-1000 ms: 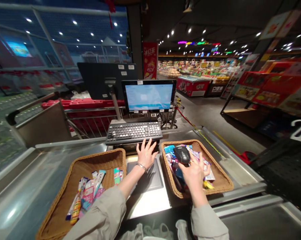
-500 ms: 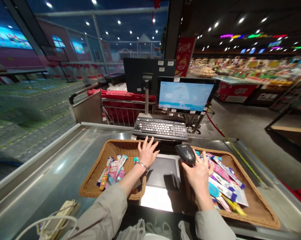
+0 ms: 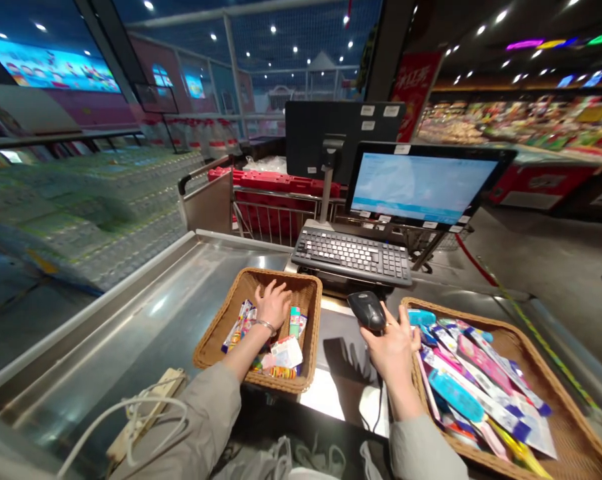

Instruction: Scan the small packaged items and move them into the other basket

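Observation:
My right hand (image 3: 393,343) is wrapped round a black handheld barcode scanner (image 3: 367,309), held over the counter between two wicker baskets. Over the left wicker basket (image 3: 317,327), my left hand (image 3: 273,305) reaches in with its fingers apart and nothing visible in them. Small packaged goods lie under and around it, among them a green-and-pink pack (image 3: 295,321) and a white card (image 3: 288,351). The right wicker basket (image 3: 578,417) holds many long, narrow packs, including a bright blue one (image 3: 455,395) and a pink one (image 3: 483,363).
A black keyboard (image 3: 353,255) stands behind the baskets, with a lit monitor (image 3: 421,187) and a second screen's back (image 3: 338,143) beyond. A power strip (image 3: 148,413) with a white cable lies at the left on the metal counter (image 3: 175,293). Shopping carts (image 3: 275,217) stand behind.
My left hand has moved left, from above the counter's middle to inside the left basket. The view has turned left. The scanner stays in my right hand.

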Action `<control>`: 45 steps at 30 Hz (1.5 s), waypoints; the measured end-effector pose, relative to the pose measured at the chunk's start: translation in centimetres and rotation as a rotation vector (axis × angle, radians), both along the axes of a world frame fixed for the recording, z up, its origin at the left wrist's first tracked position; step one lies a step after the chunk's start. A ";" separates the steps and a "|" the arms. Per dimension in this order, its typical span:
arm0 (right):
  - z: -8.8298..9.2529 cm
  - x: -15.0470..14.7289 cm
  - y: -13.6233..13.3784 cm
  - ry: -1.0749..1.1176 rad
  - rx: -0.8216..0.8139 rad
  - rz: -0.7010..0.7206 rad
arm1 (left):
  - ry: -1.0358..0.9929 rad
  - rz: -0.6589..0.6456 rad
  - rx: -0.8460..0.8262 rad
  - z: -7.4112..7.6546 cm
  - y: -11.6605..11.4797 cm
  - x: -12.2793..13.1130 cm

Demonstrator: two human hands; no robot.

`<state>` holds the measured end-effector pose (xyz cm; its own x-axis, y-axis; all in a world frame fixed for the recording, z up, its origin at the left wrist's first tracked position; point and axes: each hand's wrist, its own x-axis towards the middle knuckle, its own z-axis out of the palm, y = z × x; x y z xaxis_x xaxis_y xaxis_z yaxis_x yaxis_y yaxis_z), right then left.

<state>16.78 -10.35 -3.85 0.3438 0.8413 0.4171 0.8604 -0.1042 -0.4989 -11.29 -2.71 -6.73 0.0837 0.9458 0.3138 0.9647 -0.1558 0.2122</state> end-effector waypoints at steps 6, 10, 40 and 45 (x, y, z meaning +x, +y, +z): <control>-0.4 -0.8 0.5 0.028 -0.010 0.042 | 0.101 0.092 -0.163 -1.8 0.9 -2.9; -0.5 -0.9 0.7 0.026 -0.014 0.055 | 0.163 0.138 -0.264 -2.8 1.9 -4.0; -1.5 -0.8 0.5 -0.016 -0.026 0.018 | 0.112 0.330 -0.479 -2.4 4.6 -3.8; -1.0 -1.5 0.4 0.015 -0.024 0.051 | -0.062 0.247 -0.451 -0.3 4.6 -5.0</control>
<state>15.29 -9.93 -4.80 0.3058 0.8678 0.3917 0.8576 -0.0723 -0.5093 -16.25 1.88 -7.00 -0.1646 0.9774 -0.1325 0.9446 0.1949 0.2641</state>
